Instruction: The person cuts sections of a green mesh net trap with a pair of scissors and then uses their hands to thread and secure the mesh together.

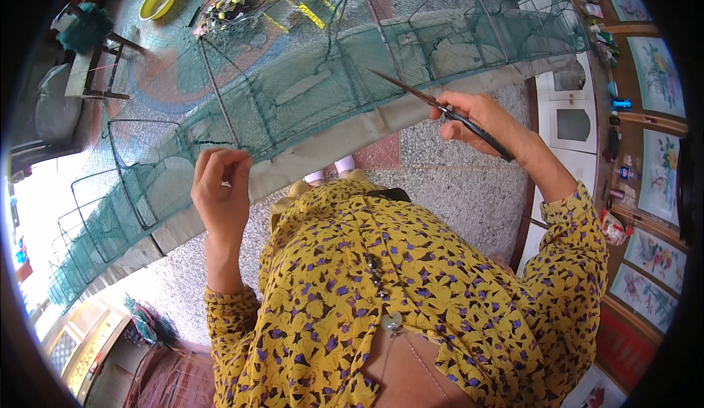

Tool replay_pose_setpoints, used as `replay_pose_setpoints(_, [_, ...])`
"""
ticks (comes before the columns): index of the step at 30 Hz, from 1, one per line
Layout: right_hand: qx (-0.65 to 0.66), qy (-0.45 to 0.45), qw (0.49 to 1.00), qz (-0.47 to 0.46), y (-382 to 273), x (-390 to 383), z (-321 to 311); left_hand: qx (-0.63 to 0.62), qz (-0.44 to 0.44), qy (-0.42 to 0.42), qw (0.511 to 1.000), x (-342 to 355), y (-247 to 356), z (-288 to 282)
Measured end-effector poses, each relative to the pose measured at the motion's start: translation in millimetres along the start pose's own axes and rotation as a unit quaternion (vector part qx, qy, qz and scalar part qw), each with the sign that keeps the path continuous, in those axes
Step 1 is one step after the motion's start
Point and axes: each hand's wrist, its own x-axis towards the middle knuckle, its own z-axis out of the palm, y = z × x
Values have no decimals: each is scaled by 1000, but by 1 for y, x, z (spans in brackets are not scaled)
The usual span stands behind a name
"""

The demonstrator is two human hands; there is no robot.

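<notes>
A long green mesh net (315, 67) on dark rod frames stretches across in front of me, along a pale grey strip (323, 140). By the net's near edge, my left hand (223, 188) has its fingers curled, with thumb and forefinger pinched together. Whatever lies in that pinch is too small to make out. My right hand (488, 125) grips a pair of scissors (419, 94) by its dark handles. Its blades seem closed and point up and left, over the net. The tip looks apart from my left hand, well to its right.
Beyond the net, a yellow basin (157, 1) and a heap of small mixed items (229, 10) sit on the patterned floor. A wooden stool (99, 74) stands far left. Cabinets with flower panels (656, 70) line the right side. A reddish-brown net bundle (172, 379) lies near left.
</notes>
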Motion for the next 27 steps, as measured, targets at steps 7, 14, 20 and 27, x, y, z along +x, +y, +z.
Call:
replay_pose_setpoints(7, [-101,-12,993,-65,-12,29,3,-8,-24,-12,1000,-2,0,-4])
replay_pose_setpoints(14, [41,-98,994,0,-48,61,-7,-20,-20,-11,1000,-3,-3,-3])
replay_pose_setpoints(20, [16,-117,993,18,-53,63,-11,-31,-19,-3,999,-4,-2,-1])
replay_pose_setpoints(27, [25,-136,990,4,-65,87,-3,-30,-26,-13,999,-1,0,-2])
